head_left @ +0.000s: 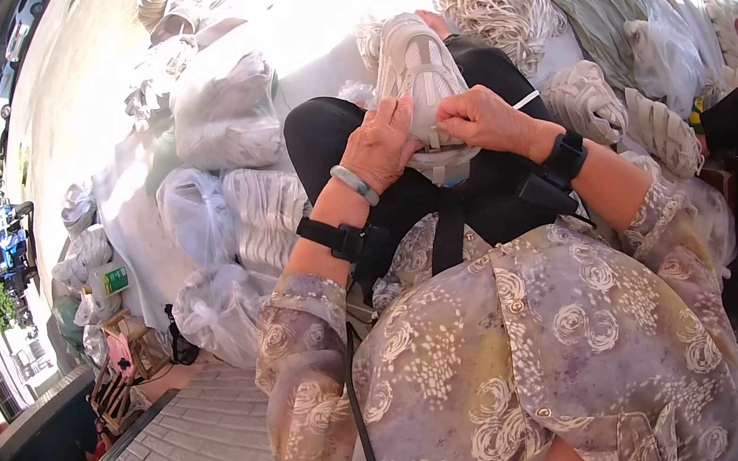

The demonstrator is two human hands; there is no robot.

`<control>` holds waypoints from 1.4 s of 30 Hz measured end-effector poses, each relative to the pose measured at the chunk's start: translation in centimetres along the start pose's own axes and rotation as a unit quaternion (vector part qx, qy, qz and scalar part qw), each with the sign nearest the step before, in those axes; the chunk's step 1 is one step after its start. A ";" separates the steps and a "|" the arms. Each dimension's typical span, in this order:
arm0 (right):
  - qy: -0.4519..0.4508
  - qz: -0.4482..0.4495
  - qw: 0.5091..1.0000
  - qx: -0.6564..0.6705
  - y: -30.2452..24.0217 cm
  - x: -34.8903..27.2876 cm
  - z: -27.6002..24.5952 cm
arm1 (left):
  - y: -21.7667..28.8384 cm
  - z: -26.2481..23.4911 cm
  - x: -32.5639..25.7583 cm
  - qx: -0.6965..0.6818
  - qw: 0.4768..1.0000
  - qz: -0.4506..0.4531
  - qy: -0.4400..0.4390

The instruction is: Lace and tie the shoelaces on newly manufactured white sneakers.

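A pale beige and white sneaker (419, 80) rests between my knees, its toe pointing away from me. My left hand (383, 144) is closed on the sneaker's left side near the opening, thumb and fingers pressed to its edge. On the other side, my right hand (491, 122) is curled with thumb and forefinger pinched against the eyelet edge. Whatever lies in that pinch is too small to make out. My black-trousered legs (317, 138) are bent on either side of the shoe.
A heap of pale laces (504, 19) lies beyond my right knee. Clear plastic bags (193, 204) and stacked pale shoe parts (261, 213) stand at my left. More bundled shoe parts (587, 102) are at my right, near another person's dark-clothed leg (737, 137). A wooden chair (126, 357) stands at the lower left.
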State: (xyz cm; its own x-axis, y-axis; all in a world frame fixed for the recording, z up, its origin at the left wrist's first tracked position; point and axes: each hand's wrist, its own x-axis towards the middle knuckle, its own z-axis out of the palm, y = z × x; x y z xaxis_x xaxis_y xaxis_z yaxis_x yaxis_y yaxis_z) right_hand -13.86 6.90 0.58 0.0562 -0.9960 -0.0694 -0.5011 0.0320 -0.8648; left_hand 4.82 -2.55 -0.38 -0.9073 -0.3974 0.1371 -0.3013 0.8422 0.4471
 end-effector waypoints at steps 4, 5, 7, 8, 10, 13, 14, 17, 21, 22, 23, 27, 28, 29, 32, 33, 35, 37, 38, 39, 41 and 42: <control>0.046 -0.020 0.997 -0.057 0.9 -1.0 -0.9 | 1.0 0.8 1.3 -0.014 1.000 0.005 -0.025; 0.051 -0.016 0.997 -0.058 1.3 -1.5 -1.1 | 1.8 1.5 1.2 -0.007 1.000 -0.006 -0.016; 0.078 -0.025 0.993 -0.084 2.2 -2.6 -1.3 | 3.0 2.1 1.3 -0.001 1.000 -0.008 -0.010; 0.088 -0.039 0.990 -0.105 2.7 -2.8 -1.3 | 3.4 2.3 1.5 -0.001 1.000 -0.020 -0.009; 0.097 -0.055 0.988 -0.105 2.8 -3.0 -1.0 | 4.1 1.8 1.6 -0.009 0.999 -0.047 -0.021; 0.095 -0.085 0.985 -0.119 2.5 -2.5 -0.2 | 3.5 1.6 0.4 -0.011 0.997 -0.073 -0.030; 0.086 -0.096 0.983 -0.134 2.5 -2.4 0.0 | 3.5 1.8 0.3 -0.011 0.997 -0.073 -0.027; 0.040 -0.082 0.981 -0.174 3.0 -2.5 -0.5 | 3.7 1.8 0.2 -0.022 0.994 -0.098 -0.038; 0.007 -0.097 0.981 -0.169 2.9 -2.2 -1.4 | 3.7 2.3 0.3 -0.038 0.992 -0.114 -0.048; 0.002 -0.102 0.981 -0.164 2.6 -2.0 -1.4 | 3.3 2.1 0.2 -0.046 0.991 -0.121 -0.045; 0.002 -0.101 0.982 -0.162 2.4 -1.6 -1.6 | 3.0 2.1 0.2 -0.054 0.989 -0.128 -0.043; 0.020 -0.043 0.996 -0.074 2.4 -0.6 -1.6 | 2.9 2.2 0.2 -0.040 0.993 -0.111 -0.010; 0.046 -0.011 0.999 0.005 2.7 -0.3 -1.8 | 3.1 2.3 0.2 -0.033 0.992 -0.120 -0.013; 0.045 -0.009 0.999 0.008 2.7 -0.2 -1.5 | 3.1 2.4 0.1 -0.026 0.991 -0.129 -0.015; 0.044 -0.046 0.996 -0.068 2.6 0.5 -1.0 | 3.1 2.8 -0.2 -0.022 0.989 -0.148 -0.011; 0.038 -0.046 0.996 -0.073 2.5 0.6 -1.2 | 3.2 2.7 -0.2 -0.023 0.988 -0.152 -0.013; 0.029 -0.044 0.996 -0.076 2.9 0.5 -1.1 | 3.5 2.5 -0.2 -0.038 0.987 -0.152 -0.015; 0.052 -0.047 0.997 0.024 3.8 -0.2 -1.2 | 3.7 2.1 0.3 -0.043 0.988 -0.144 -0.036; 0.052 -0.044 0.997 0.023 4.2 -0.5 -1.4 | 3.9 1.9 0.6 -0.045 0.989 -0.132 -0.057; 0.026 0.034 0.989 0.141 4.2 -0.8 -1.8 | 3.8 1.6 1.0 -0.049 0.989 -0.130 -0.058; 0.005 0.115 0.960 0.255 3.8 -1.5 -2.7 | 3.4 0.9 1.6 -0.074 0.982 -0.128 -0.117; 0.002 0.118 0.958 0.260 3.3 -1.7 -2.9 | 3.5 0.6 1.8 -0.077 0.982 -0.124 -0.120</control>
State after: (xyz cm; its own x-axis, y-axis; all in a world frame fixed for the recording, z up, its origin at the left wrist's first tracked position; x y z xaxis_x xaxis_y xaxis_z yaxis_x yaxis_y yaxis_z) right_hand -18.06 8.46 -0.71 -0.0098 -0.9560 -0.2933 -0.0019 0.2933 -0.9560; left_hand 2.00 -0.11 0.91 -0.8605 -0.4699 -0.1968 -0.4901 0.6581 0.5716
